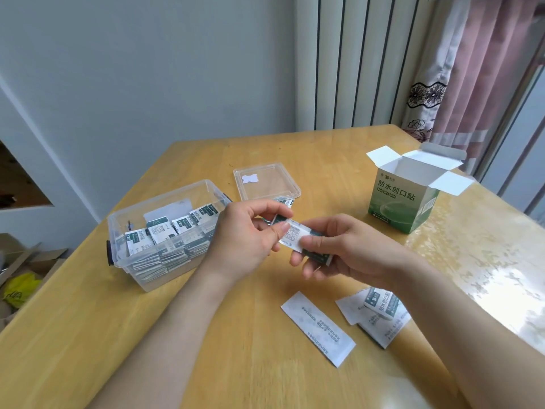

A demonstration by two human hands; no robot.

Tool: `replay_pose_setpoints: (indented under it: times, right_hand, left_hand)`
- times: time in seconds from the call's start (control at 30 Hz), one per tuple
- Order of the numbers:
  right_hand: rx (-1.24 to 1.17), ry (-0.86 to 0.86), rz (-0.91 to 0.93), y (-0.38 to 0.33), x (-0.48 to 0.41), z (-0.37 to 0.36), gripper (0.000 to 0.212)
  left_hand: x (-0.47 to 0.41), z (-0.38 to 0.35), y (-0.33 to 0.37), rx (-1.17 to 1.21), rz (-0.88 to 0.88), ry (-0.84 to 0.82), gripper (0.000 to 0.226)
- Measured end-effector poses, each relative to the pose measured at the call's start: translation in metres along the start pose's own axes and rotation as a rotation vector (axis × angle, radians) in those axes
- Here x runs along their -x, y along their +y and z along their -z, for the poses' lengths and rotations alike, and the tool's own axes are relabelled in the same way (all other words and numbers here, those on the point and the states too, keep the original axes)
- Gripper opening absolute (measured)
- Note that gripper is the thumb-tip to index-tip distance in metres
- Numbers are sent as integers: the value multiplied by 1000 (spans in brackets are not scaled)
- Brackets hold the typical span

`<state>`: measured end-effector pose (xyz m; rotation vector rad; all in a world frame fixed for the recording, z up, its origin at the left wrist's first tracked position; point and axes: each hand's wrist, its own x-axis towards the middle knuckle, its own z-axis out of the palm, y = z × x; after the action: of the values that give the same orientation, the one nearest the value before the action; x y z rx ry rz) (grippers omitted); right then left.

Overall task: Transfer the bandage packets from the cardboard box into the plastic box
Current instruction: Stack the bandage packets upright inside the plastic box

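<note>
Both hands meet above the middle of the wooden table. My right hand (339, 246) holds a small stack of green-and-white bandage packets (295, 236) between thumb and fingers. My left hand (247, 231) pinches the top packet of that stack. The clear plastic box (138, 261) stands to the left, open, with several packets upright inside. The green cardboard box (404, 199) stands at the back right with its white flaps open; its inside is hidden. More packets (380, 302) lie on the table under my right forearm.
The plastic box's clear lid (265, 180) lies behind my hands, with packets (284, 201) at its front edge. A white paper strip (318, 329) lies near the front. The table (88, 335) meets a wall at the back and a curtain (472, 69) at the right.
</note>
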<state>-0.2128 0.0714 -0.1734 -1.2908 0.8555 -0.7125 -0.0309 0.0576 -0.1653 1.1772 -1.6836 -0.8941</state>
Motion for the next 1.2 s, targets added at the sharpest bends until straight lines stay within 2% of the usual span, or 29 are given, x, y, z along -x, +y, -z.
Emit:
replay_pose_setpoints:
  times: [0.1,0.2,0.27,0.3,0.37,0.47,0.57,0.67,0.87,0.93,1.07,1.2]
  right_hand:
    - [212,116,58,-1,-1,3,24]
    - [95,77,45,-4,2,4,29]
    - [157,176,61,-4,2,2,22]
    - [277,274,106,-3,1,1,16]
    - [612,431,240,-1,-1,-1,26]
    - [961,398,369,2,-2,-6,43]
    - [1103,421,473,5,-4,-10,35]
    - [1073,423,491,3,-4,-10,27]
    - [926,390,378,-4,1,-10,24]
    - [822,360,323,-7,3,-11,24]
    - [484,241,276,-16,3,-15,28]
    - [289,172,268,-25,2,-23,26]
  left_hand:
    - [-1,-1,1,8,3,76,19]
    - [0,1,6,150,43,116,19]
    - [1,1,7,157,52,142,19]
    - [1,0,7,136,53,160,21]
    - [0,1,7,93,61,194,24]
    - [0,1,8,67,77,183,27]
    - [2,1,10,71,106,144,30]
    - [2,3,11,108,145,121,31]
    - [3,5,16,133,155,80,29]
    - [4,10,18,140,137,24,25]
    - [5,22,22,197,65,-196,11]
    - [5,33,25,269,19,-133,4]
